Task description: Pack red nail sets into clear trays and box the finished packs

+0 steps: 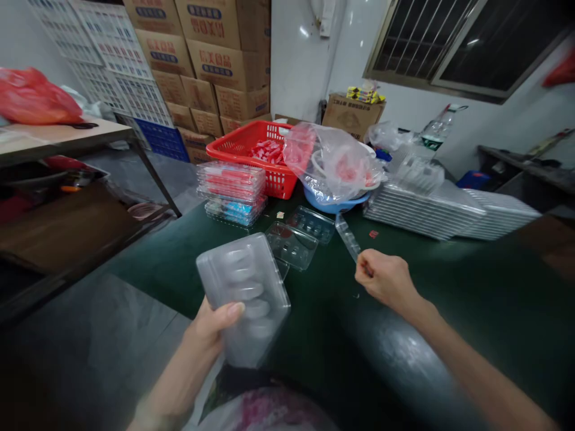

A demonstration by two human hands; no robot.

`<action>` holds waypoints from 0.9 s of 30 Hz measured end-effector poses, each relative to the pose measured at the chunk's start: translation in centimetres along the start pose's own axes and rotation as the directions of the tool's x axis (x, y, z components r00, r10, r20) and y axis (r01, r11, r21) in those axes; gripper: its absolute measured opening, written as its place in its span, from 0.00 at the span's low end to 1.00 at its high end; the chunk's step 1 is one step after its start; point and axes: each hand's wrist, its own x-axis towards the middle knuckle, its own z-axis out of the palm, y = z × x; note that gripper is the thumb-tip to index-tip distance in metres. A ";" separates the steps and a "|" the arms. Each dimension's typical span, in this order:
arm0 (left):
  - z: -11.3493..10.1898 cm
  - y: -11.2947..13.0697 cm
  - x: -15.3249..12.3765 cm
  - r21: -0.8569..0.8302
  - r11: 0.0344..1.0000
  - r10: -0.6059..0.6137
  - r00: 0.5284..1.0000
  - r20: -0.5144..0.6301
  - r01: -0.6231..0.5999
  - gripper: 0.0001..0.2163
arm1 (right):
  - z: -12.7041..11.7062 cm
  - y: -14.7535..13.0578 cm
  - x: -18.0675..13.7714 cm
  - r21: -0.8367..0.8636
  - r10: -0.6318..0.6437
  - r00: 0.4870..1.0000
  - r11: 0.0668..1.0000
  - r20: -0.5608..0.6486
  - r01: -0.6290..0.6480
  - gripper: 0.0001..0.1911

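My left hand grips a thick stack of clear plastic blister trays, thumb across the top face, above the near part of the green table. Pinched in my right hand is a single clear plastic tray, tilted and seen nearly edge-on, to the right of the stack. Between the hands and a little farther off, more clear trays lie flat on the table, one overlapping another. Part of a further tray is hidden behind the stack.
Behind the trays stand filled packs, a red basket of small pink-red pieces, and a blue basin under a clear bag. Stacked trays and a bottle are at right. Cartons line the wall; another table stands left.
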 end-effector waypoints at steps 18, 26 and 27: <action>2.4 -2.6 0.1 0.021 0.999 -0.031 0.988 0.152 0.028 0.25 | 3.6 1.8 4.4 -0.165 -0.019 0.954 0.984 0.299 0.071 0.12; 5.5 -4.9 0.8 0.043 0.998 0.020 0.940 0.341 -0.037 0.16 | -1.4 -8.9 -2.3 0.872 -0.176 0.867 0.261 0.465 -0.415 0.14; 5.7 -5.0 0.7 0.047 0.998 0.010 0.928 0.372 -0.029 0.15 | -1.4 -9.2 -2.5 0.867 -0.177 0.856 0.220 0.486 -0.447 0.14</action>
